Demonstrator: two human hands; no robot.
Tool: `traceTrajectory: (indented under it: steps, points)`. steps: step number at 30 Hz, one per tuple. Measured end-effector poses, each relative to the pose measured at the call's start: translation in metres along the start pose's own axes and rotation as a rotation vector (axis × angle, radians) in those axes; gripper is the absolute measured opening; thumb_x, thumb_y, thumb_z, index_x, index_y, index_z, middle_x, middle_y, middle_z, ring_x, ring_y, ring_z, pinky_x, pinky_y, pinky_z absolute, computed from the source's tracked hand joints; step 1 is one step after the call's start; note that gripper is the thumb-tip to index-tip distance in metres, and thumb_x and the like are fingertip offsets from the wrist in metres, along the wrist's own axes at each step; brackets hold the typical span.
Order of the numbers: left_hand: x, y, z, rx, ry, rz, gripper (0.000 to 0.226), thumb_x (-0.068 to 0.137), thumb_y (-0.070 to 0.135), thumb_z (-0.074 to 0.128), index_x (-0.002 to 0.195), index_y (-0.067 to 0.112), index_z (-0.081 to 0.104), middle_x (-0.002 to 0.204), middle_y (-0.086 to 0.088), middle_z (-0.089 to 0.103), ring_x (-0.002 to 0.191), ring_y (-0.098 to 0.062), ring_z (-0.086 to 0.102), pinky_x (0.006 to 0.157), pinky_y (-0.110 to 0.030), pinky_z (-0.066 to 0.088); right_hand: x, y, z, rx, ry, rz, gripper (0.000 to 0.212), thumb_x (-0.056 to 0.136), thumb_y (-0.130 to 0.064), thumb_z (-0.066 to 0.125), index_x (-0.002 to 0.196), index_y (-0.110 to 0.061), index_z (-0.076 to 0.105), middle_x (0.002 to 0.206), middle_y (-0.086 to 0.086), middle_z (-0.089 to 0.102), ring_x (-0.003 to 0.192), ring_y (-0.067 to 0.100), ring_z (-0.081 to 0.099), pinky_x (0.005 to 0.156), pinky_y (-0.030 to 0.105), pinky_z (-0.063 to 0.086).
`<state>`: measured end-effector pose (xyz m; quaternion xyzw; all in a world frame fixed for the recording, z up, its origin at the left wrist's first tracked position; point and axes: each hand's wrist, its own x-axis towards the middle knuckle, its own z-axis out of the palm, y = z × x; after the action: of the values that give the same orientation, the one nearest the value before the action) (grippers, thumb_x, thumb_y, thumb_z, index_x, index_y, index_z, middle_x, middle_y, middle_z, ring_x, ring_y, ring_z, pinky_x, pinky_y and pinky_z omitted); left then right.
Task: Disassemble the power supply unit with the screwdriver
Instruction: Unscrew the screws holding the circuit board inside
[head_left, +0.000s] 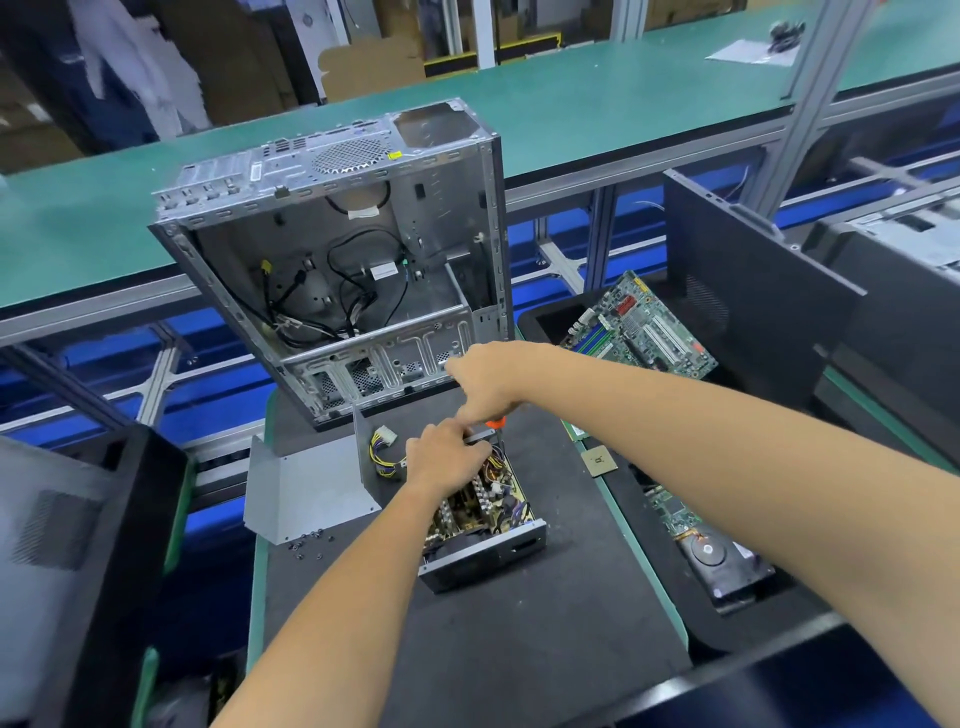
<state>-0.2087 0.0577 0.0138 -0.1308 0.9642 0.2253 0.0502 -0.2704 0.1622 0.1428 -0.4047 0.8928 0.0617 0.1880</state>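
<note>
1. An opened grey metal power supply unit (483, 525), its brown circuit board and coloured wires exposed, lies on the dark mat of the tabletop (519, 649), near the middle of the view.
2. The left hand (447, 457) rests on the far end of the unit, its fingers (457, 428) curled over the metal edge there and gripping it.
3. The right hand (485, 382) is just above the left, fingers closed around the orange-handled screwdriver (497, 423); only a bit of the handle shows below the hand, and the dark shaft points down into the unit.
4. A flat grey metal cover panel (306, 488) with one upright side lies just left of the unit, and a bundle of yellow and black wires with a white connector (384, 441) sits between them.
5. Small dark screws (306, 543) are scattered on the mat at the panel's near edge.
6. An emptied silver computer case (343, 249) stands tilted behind the unit, with black cables inside.
7. To the right, a green motherboard (641, 327) leans in a black bin, and a small square processor chip (598, 461) lies by the mat's edge.
</note>
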Motion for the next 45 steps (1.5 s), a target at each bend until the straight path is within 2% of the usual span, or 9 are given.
traceTrajectory:
  steps: [5,12,16,18,27,33,36,41,45]
  points:
    - [0.001,0.000,0.000,-0.018,-0.027,-0.012,0.012,0.078,0.039,0.052,0.075,0.028,0.048,0.072,0.012,0.049,0.087,-0.023,0.047,0.077,-0.038,0.029,0.007,-0.003,-0.006,-0.094,-0.040,0.057,0.007,0.093,-0.016,0.055,0.095,-0.010,0.055,0.081,0.006,0.055,0.060,0.017,0.047,0.049,0.029,0.036]
    - [0.004,0.001,-0.001,-0.004,-0.064,-0.039,0.017,0.078,0.042,0.052,0.074,0.027,0.044,0.080,0.004,0.054,0.092,-0.026,0.048,0.079,-0.040,0.030,-0.001,0.018,-0.018,0.162,-0.103,-0.140,0.031,0.077,0.000,0.070,0.101,-0.011,0.053,0.101,0.003,0.056,0.085,0.020,0.050,0.064,0.027,0.041]
    - [0.004,0.001,-0.003,-0.010,-0.085,-0.043,0.017,0.076,0.044,0.051,0.080,0.028,0.048,0.085,0.004,0.056,0.092,-0.025,0.049,0.082,-0.041,0.032,-0.002,0.012,-0.013,0.102,-0.119,-0.023,0.024,0.094,-0.030,0.056,0.093,-0.006,0.051,0.083,0.006,0.059,0.052,0.021,0.061,0.048,0.026,0.047]
    - [0.004,0.001,-0.003,-0.021,-0.091,-0.047,0.018,0.077,0.044,0.052,0.074,0.027,0.044,0.083,0.004,0.056,0.093,-0.025,0.049,0.083,-0.041,0.033,-0.001,0.007,-0.013,-0.065,-0.090,-0.005,0.020,0.099,-0.022,0.046,0.085,-0.008,0.050,0.074,0.007,0.053,0.041,0.018,0.050,0.039,0.024,0.039]
    - [0.001,0.003,-0.005,0.000,-0.094,-0.029,0.015,0.079,0.041,0.054,0.081,0.028,0.045,0.086,0.002,0.056,0.097,-0.026,0.050,0.082,-0.039,0.033,-0.006,0.024,-0.019,0.124,-0.098,-0.137,0.035,0.077,0.003,0.068,0.105,-0.011,0.053,0.099,0.003,0.056,0.086,0.024,0.055,0.070,0.035,0.047]
    - [0.001,0.003,-0.006,0.022,-0.105,-0.032,0.017,0.078,0.043,0.053,0.085,0.029,0.046,0.094,0.001,0.061,0.098,-0.026,0.052,0.080,-0.039,0.034,-0.009,0.017,-0.008,-0.031,-0.063,-0.011,0.027,0.096,-0.029,0.051,0.091,-0.003,0.048,0.073,0.011,0.053,0.047,0.021,0.056,0.043,0.025,0.040]
    - [0.002,0.002,-0.005,0.018,-0.103,-0.044,0.017,0.075,0.043,0.054,0.079,0.030,0.044,0.090,0.001,0.060,0.093,-0.026,0.052,0.077,-0.038,0.033,-0.002,0.015,-0.004,-0.143,-0.008,-0.067,0.009,0.100,-0.012,0.043,0.102,-0.004,0.046,0.074,0.012,0.053,0.052,0.020,0.054,0.042,0.026,0.036]
    - [0.002,0.002,-0.006,0.031,-0.114,-0.039,0.019,0.075,0.043,0.054,0.085,0.030,0.046,0.092,0.001,0.059,0.096,-0.025,0.051,0.077,-0.038,0.032,0.001,0.021,-0.008,0.181,-0.022,-0.120,0.032,0.088,-0.010,0.064,0.113,-0.010,0.045,0.088,0.004,0.056,0.076,0.023,0.056,0.060,0.029,0.043]
    - [0.003,0.001,-0.005,0.038,-0.122,-0.045,0.019,0.075,0.043,0.053,0.087,0.030,0.048,0.096,0.000,0.060,0.098,-0.025,0.050,0.079,-0.038,0.032,-0.001,0.023,-0.007,0.234,-0.053,-0.125,0.026,0.078,-0.003,0.064,0.096,-0.012,0.048,0.082,-0.002,0.052,0.071,0.017,0.048,0.056,0.024,0.038]
